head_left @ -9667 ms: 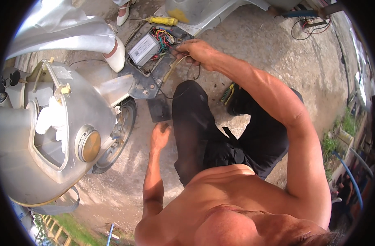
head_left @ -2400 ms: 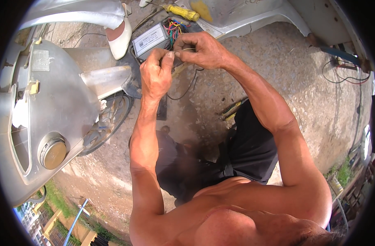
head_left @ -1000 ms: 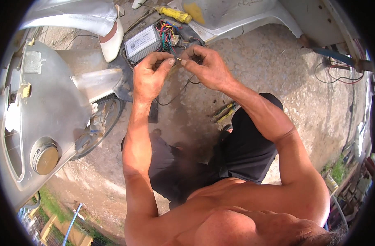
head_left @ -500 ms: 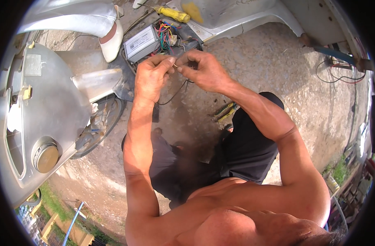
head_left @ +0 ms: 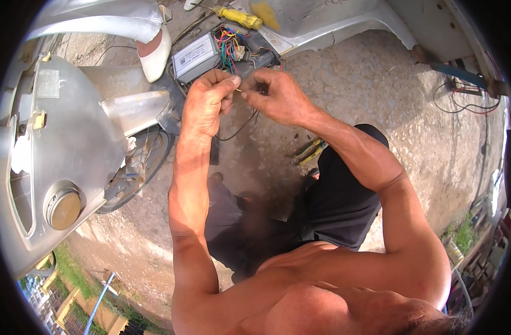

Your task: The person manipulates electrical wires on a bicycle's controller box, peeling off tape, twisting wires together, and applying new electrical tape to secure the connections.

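Between my fingertips runs a thin wire (head_left: 240, 90), light in colour and very short where it shows. My left hand (head_left: 209, 103) pinches it with thumb and forefinger. From the other side my right hand (head_left: 280, 99) pinches at it too, fingers curled. Just beyond my hands lies a silver finned metal box (head_left: 195, 60) with a white label. A tangle of coloured wires (head_left: 232, 44) comes out of its right end. A yellow-handled screwdriver (head_left: 240, 18) rests past the wires.
A grey scooter body panel (head_left: 79, 120) with a round cap fills the left. Another person's white shoe (head_left: 156, 58) stands beside the box. Yellow-handled pliers (head_left: 311, 151) lie on the ground by my right knee. A pale body part (head_left: 333, 22) spans the far right.
The view has shifted slightly, so the box and panel sit a little further right. My hands keep nearly the same pose on the wire.
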Action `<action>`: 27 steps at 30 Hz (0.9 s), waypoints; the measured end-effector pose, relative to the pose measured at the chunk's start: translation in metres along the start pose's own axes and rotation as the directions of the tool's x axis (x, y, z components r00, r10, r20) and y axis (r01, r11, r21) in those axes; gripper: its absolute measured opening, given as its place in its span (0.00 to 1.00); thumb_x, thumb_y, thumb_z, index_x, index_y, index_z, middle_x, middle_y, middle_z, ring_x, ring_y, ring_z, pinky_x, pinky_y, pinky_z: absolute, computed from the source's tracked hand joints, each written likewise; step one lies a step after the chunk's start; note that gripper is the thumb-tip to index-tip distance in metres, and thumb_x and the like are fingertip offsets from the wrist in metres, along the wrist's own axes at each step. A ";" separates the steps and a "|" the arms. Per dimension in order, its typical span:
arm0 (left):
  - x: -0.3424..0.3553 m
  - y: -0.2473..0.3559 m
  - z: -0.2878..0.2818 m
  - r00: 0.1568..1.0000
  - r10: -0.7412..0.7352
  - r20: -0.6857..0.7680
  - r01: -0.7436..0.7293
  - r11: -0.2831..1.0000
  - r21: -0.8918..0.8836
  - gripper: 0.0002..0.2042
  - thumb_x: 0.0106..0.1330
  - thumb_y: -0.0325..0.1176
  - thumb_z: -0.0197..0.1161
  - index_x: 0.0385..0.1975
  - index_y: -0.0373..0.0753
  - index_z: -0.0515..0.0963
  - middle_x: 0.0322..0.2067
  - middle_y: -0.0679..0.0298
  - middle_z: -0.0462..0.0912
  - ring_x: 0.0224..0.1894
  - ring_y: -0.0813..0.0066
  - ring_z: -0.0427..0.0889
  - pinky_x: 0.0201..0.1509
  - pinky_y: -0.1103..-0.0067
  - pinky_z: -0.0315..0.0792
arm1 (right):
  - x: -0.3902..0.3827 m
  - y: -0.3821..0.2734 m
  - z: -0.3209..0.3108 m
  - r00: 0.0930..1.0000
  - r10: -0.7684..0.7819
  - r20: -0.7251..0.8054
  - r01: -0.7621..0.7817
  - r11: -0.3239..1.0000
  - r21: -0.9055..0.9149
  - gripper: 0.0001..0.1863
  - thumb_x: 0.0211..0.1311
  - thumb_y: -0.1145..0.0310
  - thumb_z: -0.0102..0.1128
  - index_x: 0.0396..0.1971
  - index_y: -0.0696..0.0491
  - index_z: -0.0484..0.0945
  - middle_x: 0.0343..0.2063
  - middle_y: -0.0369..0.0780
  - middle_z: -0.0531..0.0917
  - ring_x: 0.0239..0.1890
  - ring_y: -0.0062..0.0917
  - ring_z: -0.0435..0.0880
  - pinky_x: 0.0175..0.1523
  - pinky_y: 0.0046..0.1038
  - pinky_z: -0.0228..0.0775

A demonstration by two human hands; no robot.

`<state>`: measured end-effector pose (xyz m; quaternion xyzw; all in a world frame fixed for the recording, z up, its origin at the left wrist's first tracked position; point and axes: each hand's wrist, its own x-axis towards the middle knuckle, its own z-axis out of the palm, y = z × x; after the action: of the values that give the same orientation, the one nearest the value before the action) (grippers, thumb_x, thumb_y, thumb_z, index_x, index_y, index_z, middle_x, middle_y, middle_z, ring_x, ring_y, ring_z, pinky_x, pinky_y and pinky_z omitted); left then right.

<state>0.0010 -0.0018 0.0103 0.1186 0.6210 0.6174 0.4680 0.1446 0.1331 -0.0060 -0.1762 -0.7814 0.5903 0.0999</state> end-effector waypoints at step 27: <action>0.012 -0.002 0.001 0.998 -0.043 -0.048 0.042 0.999 -0.016 0.07 0.70 0.34 0.67 0.38 0.37 0.82 0.23 0.70 0.80 0.18 0.87 0.69 0.21 0.86 0.61 | 0.011 -0.003 -0.001 0.987 0.021 -0.159 -0.018 1.000 0.024 0.13 0.62 0.66 0.70 0.41 0.58 0.83 0.29 0.41 0.89 0.32 0.24 0.89 0.39 0.29 0.80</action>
<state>-0.0035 0.0075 0.0032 0.0872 0.6299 0.6145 0.4669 0.1340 0.1377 -0.0040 -0.2292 -0.7625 0.5840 0.1580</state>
